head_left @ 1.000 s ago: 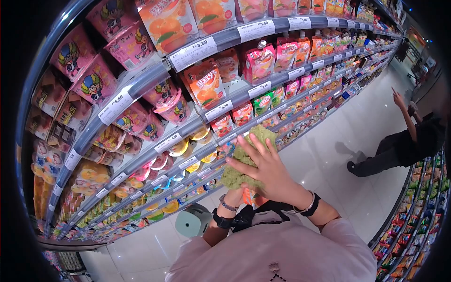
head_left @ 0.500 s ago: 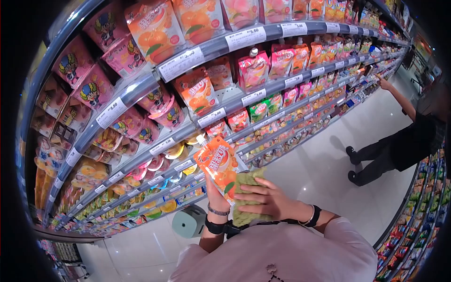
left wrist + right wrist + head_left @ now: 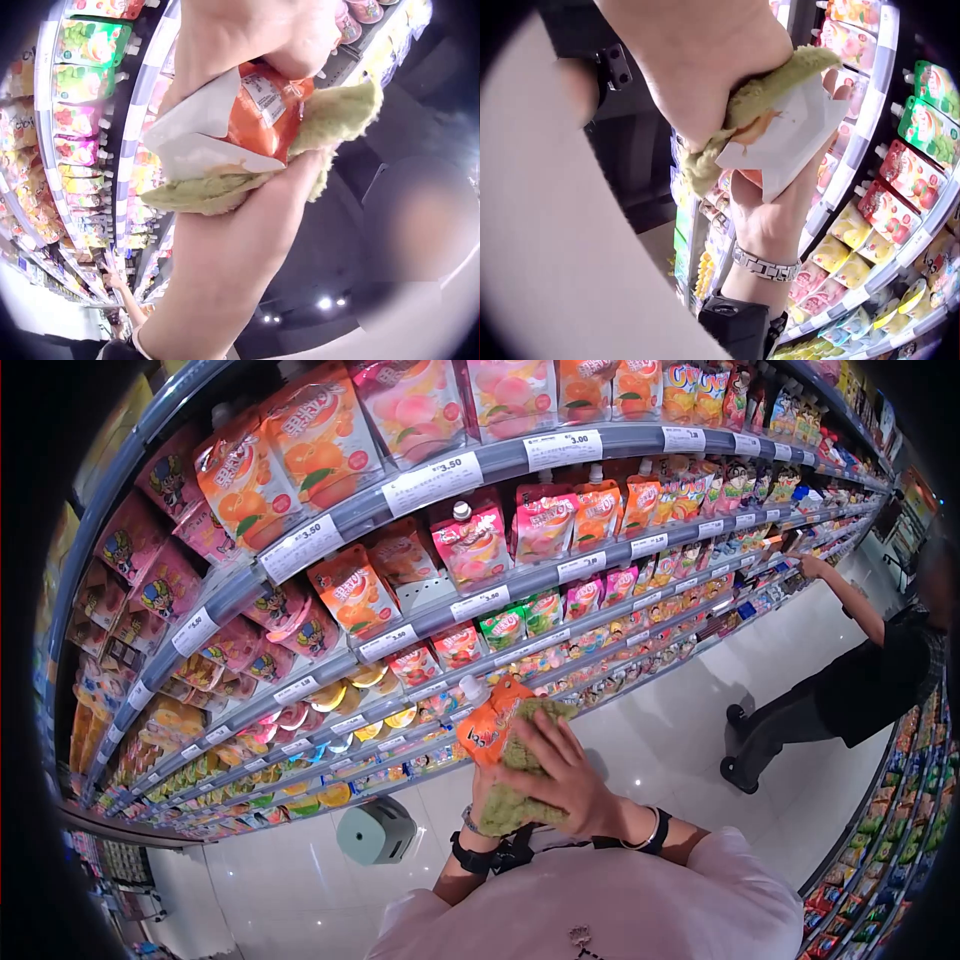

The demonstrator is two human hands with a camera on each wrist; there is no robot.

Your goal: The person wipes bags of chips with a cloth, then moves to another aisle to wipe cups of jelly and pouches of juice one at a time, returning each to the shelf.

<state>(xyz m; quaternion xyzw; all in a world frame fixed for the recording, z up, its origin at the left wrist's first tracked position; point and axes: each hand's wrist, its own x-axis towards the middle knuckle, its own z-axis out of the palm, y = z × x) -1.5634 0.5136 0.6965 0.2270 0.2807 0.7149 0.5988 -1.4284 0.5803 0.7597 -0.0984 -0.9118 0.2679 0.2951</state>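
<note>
Fingers of the right hand (image 3: pixel 582 792) lie spread over fluffy cloth (image 3: pixel 508 812); the left hand (image 3: pixel 481 788) grips the pouch (image 3: pixel 487 728), probably squashy, best held by sealed edges between its fingers.

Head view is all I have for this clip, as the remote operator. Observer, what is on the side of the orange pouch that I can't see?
Observer: The left wrist view shows a white printed label on the orange pouch.
Operator: Anything else hidden from me at its lower end?
Observer: Yes, the right wrist view shows a broad white panel there, with an orange mark on it.
Operator: And the left hand's fingertips, where are they?
Observer: In the right wrist view, fingertips of the left hand show past the panel's far edge.
</note>
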